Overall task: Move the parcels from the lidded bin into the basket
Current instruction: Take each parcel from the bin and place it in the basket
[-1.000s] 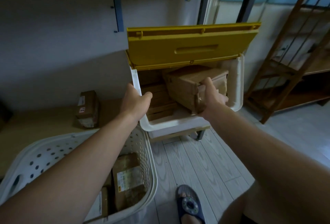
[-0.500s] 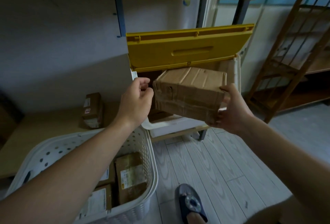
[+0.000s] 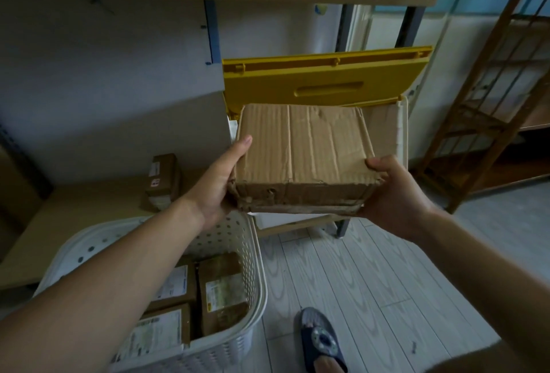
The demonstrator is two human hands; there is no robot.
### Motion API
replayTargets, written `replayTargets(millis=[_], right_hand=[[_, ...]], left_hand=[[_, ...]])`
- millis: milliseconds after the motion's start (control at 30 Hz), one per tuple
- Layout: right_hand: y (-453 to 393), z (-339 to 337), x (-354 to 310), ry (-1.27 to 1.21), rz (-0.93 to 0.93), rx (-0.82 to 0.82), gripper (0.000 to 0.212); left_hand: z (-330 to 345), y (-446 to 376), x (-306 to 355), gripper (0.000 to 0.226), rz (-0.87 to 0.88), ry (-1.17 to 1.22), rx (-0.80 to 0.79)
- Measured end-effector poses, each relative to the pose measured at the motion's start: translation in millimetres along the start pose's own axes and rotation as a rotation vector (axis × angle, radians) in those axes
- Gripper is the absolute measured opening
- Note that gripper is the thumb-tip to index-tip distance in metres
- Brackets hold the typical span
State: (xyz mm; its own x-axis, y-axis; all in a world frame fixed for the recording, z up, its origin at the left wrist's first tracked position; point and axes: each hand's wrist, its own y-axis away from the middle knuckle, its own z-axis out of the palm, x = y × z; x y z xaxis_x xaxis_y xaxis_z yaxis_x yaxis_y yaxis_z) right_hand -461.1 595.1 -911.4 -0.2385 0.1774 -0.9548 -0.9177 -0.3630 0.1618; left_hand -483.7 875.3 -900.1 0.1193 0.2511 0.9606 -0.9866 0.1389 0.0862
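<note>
Beyond the held parcel, a white lidded bin [image 3: 402,128] with its yellow lid [image 3: 321,81] swung up and standing open against the wall; most of the bin's mouth hidden behind the parcel. Below and left of the parcel, a white perforated basket [image 3: 238,241] on the floor, three labelled brown parcels [image 3: 223,292] lying flat inside, side by side and touching. Up in the air in front of the bin and clear of its rim, above and just right of the basket's far corner, the held parcel [image 3: 303,152]: a creased brown cardboard box, roughly level, near edge crumpled and torn. Pressed flat against the parcel's left side, the left hand [image 3: 220,182], palm in, fingers straight, thumb laid along the top left edge, so spread rather than curled. Under the parcel's near right corner, the right hand [image 3: 393,194], fingers curled onto the top edge and palm beneath, grasping that corner. Left of the parcel, on a low wooden ledge by the wall, one more small labelled parcel [image 3: 162,182] standing on edge, well apart from the basket. Below the parcel, on the pale plank floor, a dark blue slipper [image 3: 321,340].
</note>
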Motion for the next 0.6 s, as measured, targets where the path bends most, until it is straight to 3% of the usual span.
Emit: replayTargets(millis=[267, 433, 600], right_hand=[[-14, 45, -13, -0.068, -0.153, -0.073, 0.047], [-32, 80, -10, -0.084, -0.21, -0.066, 0.044], [-52, 126, -9, -0.049, -0.218, -0.081, 0.059]], left_hand=[[-26, 20, -7, 0.081, 0.17, 0.132, 0.14], [-50, 33, 3, 0.106, 0.239, 0.162, 0.192], [-79, 44, 19, 0.09, 0.314, 0.235, 0.288]])
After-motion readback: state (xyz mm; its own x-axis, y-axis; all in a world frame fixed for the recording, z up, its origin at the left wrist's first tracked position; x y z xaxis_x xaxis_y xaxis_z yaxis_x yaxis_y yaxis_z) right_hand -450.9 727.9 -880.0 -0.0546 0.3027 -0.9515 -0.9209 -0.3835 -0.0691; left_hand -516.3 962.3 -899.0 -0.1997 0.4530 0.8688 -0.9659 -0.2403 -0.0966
